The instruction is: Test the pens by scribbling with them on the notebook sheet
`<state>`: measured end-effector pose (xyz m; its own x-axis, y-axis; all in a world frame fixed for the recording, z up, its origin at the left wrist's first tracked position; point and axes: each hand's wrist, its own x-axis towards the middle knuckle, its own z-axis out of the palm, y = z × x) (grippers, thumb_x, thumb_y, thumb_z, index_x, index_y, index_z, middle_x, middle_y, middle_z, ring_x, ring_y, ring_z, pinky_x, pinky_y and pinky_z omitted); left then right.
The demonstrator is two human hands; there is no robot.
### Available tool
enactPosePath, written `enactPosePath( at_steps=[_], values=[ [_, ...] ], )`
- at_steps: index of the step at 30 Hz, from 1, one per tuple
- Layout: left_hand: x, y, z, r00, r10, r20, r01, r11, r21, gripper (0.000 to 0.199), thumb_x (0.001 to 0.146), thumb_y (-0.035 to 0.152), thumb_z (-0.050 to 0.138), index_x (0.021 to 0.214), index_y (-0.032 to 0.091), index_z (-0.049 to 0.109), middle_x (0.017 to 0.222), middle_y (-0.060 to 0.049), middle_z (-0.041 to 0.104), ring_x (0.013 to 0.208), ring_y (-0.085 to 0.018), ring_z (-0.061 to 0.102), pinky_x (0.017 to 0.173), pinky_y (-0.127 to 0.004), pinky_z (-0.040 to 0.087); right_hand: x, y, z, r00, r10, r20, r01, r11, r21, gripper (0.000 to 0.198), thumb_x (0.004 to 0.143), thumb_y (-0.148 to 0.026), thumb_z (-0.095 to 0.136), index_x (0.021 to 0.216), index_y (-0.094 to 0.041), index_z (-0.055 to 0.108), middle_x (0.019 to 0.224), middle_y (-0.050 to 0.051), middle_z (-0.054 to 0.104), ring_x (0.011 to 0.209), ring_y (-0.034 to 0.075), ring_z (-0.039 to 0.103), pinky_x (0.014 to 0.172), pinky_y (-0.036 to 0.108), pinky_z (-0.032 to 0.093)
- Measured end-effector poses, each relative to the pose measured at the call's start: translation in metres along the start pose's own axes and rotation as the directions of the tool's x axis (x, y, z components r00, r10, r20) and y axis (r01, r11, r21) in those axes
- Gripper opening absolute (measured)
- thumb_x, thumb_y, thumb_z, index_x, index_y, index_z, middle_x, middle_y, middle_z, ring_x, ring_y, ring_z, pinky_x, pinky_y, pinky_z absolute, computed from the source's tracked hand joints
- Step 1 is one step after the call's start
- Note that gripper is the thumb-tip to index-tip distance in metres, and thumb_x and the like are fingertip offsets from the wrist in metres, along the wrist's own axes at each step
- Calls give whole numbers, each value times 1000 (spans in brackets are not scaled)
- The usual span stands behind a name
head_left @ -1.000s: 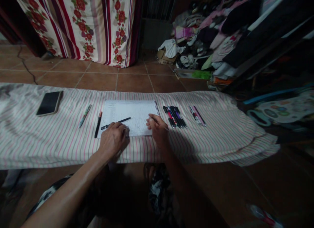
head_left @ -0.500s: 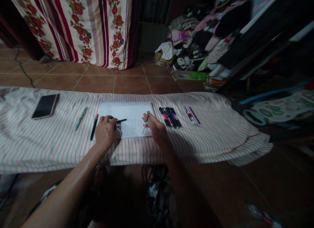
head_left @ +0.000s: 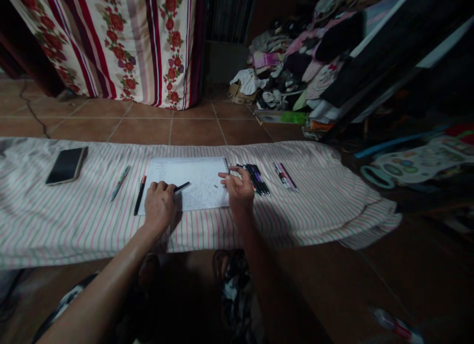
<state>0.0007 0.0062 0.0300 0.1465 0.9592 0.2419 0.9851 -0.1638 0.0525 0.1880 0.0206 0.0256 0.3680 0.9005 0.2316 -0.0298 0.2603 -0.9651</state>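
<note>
My left hand rests on the left part of a spiral notebook, closed around a dark pen that points to the right. At the notebook's right edge, by the spiral, my right hand is raised with its fingers curled in a pinch. What it holds, if anything, is too small to make out. A tiny dark piece shows on the page just left of the right fingers. Beside the notebook's left edge lies a black pen with an orange end.
A row of several pens lies right of my right hand, with pink and patterned pens farther right. On the left are a light-blue pen and a phone. A striped cloth covers the surface. Clothes are piled beyond.
My right hand has lifted slightly and moved toward the spiral edge, its fingers drawing together. The tiny dark piece now shows on the page. My left hand keeps its hold on the pen.
</note>
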Motion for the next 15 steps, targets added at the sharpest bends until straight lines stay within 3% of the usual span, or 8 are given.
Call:
enactPosePath(
  at_steps=[4,9,15],
  values=[
    [-13,11,-2,1000,-27,11,29,970,-243,30,80,12,39,100,12,61,89,-11,58,85,-25,53,74,-36,43,4,-2,-1,994,65,-85,-47,979,196,37,74,-27,59,108,-18,47,80,2,71,63,9,57,61,23,43],
    [-27,21,2,991,-90,97,131,772,-622,19,80,18,38,92,17,53,86,-6,55,81,-20,56,75,-32,45,6,-4,-4,983,181,-28,-163,934,317,23,76,-29,58,95,-17,56,85,4,69,64,8,55,53,19,39],
    [-32,25,0,970,-33,242,215,585,-782,10,79,22,39,84,21,48,77,-1,60,74,-17,57,71,-31,43,5,-8,-1,985,160,-68,-128,931,342,19,78,-31,57,92,-20,50,83,3,70,67,9,59,54,18,42]
  ],
)
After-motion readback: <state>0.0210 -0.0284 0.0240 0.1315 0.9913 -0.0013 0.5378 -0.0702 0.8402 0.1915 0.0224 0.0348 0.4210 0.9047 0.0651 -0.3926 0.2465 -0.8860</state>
